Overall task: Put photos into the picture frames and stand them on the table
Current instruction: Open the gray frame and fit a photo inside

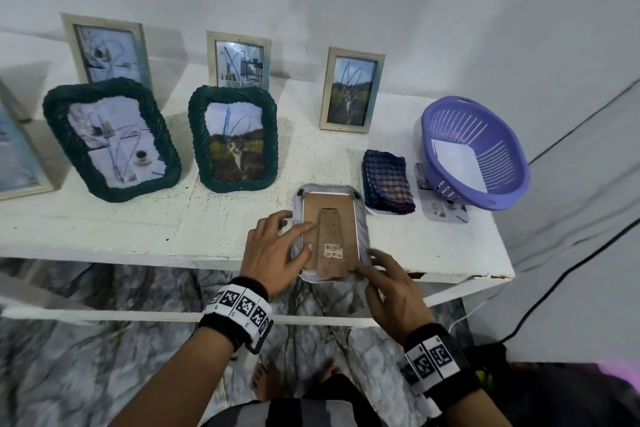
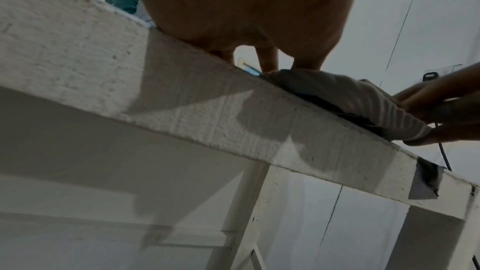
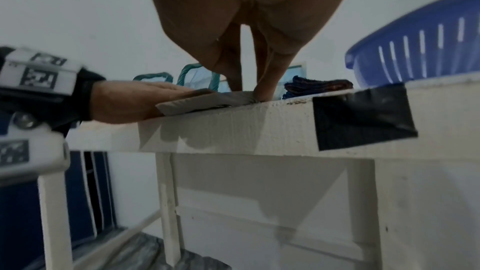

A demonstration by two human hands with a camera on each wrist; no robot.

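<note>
Holding white sheet: purple basket [image 1: 498, 180] (tilted), beside folded cloth [image 1: 388, 182].

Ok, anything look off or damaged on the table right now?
The white frame lies face down, overhanging the table front edge, held by the left hand and right hand. Black tape patches that edge. The standing photos carry blue scribbles.

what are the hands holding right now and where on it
The face-down white frame: left hand rests flat on its cardboard backing's left side, right hand pinches its near right corner.
</note>
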